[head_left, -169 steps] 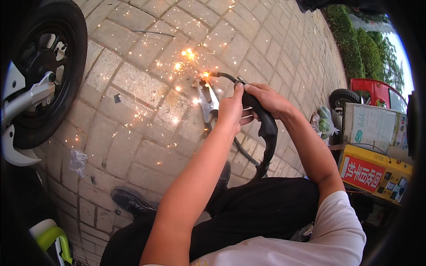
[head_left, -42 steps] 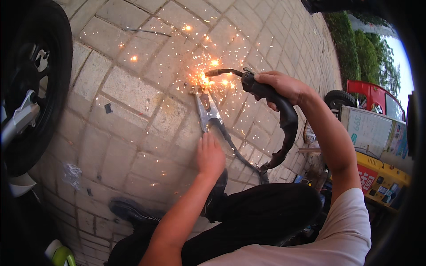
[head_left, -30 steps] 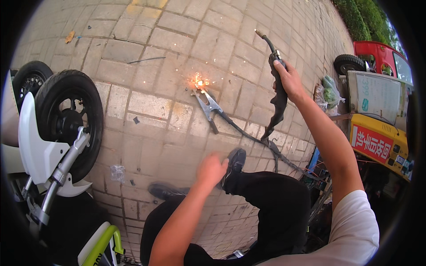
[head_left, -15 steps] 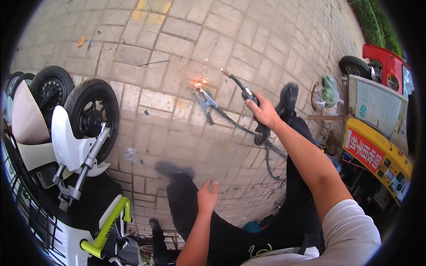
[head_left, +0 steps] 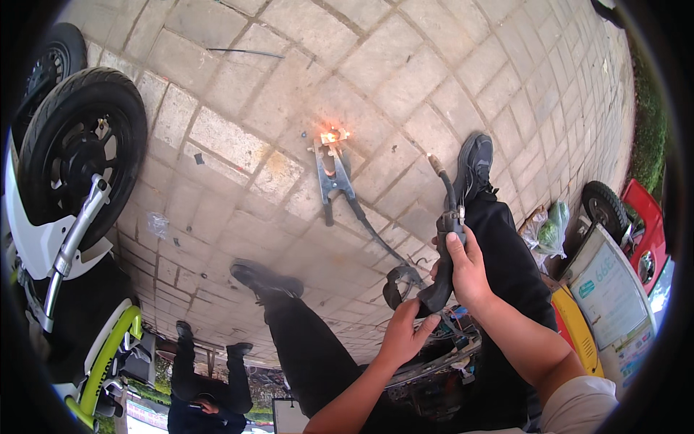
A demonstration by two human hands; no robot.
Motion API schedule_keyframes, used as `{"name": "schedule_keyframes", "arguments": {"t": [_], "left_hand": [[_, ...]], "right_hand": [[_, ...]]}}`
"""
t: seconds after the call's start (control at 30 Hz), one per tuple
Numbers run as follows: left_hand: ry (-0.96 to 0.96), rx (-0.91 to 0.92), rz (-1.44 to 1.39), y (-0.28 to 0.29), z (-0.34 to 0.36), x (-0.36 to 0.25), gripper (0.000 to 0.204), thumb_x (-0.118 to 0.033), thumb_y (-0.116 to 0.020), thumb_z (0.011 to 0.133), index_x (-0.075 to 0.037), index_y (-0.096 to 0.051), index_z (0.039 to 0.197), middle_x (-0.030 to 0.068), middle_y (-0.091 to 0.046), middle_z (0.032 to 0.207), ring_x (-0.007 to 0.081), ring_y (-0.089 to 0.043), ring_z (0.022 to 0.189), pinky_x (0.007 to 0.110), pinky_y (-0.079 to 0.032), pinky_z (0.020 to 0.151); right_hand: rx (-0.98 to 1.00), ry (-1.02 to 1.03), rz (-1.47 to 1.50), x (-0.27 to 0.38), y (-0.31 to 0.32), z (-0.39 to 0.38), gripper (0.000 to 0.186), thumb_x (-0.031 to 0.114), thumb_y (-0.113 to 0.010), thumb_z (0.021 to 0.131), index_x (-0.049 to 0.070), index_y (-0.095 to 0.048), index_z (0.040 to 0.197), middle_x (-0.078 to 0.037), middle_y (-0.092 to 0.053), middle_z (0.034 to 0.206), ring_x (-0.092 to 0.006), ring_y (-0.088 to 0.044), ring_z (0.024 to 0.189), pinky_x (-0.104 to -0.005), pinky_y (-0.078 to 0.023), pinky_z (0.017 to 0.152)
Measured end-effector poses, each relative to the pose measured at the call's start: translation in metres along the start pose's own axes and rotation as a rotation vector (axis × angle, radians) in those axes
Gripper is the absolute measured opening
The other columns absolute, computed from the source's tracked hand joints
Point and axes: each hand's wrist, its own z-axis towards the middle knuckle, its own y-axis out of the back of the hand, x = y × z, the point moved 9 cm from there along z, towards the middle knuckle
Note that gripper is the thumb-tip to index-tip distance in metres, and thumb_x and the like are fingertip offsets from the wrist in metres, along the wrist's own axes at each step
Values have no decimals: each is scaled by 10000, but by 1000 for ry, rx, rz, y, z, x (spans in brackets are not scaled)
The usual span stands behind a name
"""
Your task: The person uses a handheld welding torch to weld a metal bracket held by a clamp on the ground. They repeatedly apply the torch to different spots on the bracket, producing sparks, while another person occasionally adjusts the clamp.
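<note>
My right hand [head_left: 468, 269] is closed round the black handle of a welding torch [head_left: 442, 249], thumb along its upper part. The torch's bent neck points up and away, with a small bright tip. Lower down, my left hand [head_left: 406, 333] has its fingers curled at the handle's rear end, where the cable begins; its fingertips are partly hidden. On the paving, apart from the torch tip, lies a metal earth clamp [head_left: 334, 181] with a black cable. A small metal piece [head_left: 332, 137] glows orange at its jaws.
Scooter parts with a black-tyred wheel [head_left: 83, 155] stand at the left. A thin dark rod [head_left: 246, 52] lies on the paving [head_left: 289, 94]. Plastic bags [head_left: 553, 231], a whiteboard [head_left: 607, 278] and a red vehicle [head_left: 643, 231] are at the right. Another person [head_left: 210, 390] in dark clothes is at the lower left.
My right hand has drawn the torch back, away from the glowing piece. My left hand has come from the left to the torch's rear end. The view has shifted.
</note>
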Motion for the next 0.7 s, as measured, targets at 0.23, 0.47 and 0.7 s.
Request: {"name": "schedule_keyframes", "arguments": {"t": [0.23,0.47,0.7], "left_hand": [[173,-119,-127,33,12,2,557,-418,-705,914,4,-551,1244,203,-657,1087,352,-643,1006,401,-505,875],[24,-413,-347,69,-18,6,521,-226,-709,931,7,-461,1325,142,-605,1206,206,-589,1134,344,-471,938],[160,-794,-866,133,-40,54,307,-113,-662,926,-5,-534,1183,65,-611,1074,161,-588,983,325,-472,878]], "right_hand": [[114,-34,-34,-9,-52,6,577,196,-614,1010,14,-328,1477,-112,-552,1139,-173,-649,863,-310,-557,730],[588,157,-241,-14,-147,-40,722,102,-672,955,31,-264,1546,-146,-516,1345,-177,-603,1056,-357,-513,923],[576,446,-691,-5,-197,-10,639,289,-673,932,-28,-438,1434,-245,-641,1124,-373,-669,944,-430,-531,836]]}}
